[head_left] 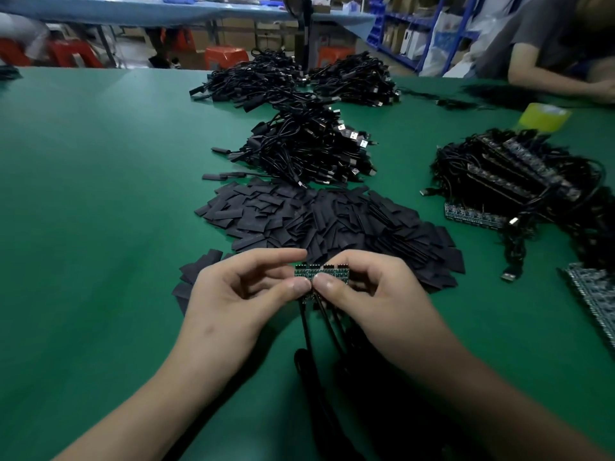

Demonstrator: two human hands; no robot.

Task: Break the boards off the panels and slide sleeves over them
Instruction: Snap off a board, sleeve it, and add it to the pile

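Panel strip (321, 271): pinched low over green table (100, 201), left end in left hand (239, 294), right end in right hand (372, 297), thumb tips side by side on near face. Black cables (308, 331) hanging from lower edge. Just beyond: heap of flat black sleeves (316, 217). Farther: cable bundles (309, 148). Right: stacked panels (519, 174) tangled in cables, yellow tape roll (542, 116).

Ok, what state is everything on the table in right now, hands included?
Left hand: pinching the left part of the panel piece.
Right hand: pinching its right part.
Panel piece: held above the table, boards joined in a row, no sleeve on.
Cables: hanging from the panel piece towards the table.
Sleeves: loose heap, flat, unused.
Cable bundles: piled beyond the sleeves.
Panel stack: unbroken, cables attached.
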